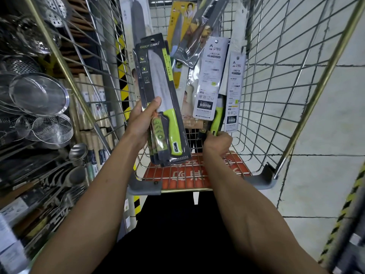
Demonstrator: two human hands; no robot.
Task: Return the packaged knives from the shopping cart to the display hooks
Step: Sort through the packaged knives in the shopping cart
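Left grip wraps a fanned stack of utility knife packs, held clear above the shopping cart, while right grip clenches a green-handled pack by its low end inside it, seemingly gathering one bundle for rehanging.

Silver wire-mesh shopping cart with brass-coloured top rails and grey plastic handle corners, standing on a pale grey tiled floor. A red plastic seat flap with white characters sits against the near wire panel. Inside the basket, a tall pale-carded knife pack leans on the left wall. A yellow-carded knife pack and a clear-bagged brown-handled knife are propped at the far end.
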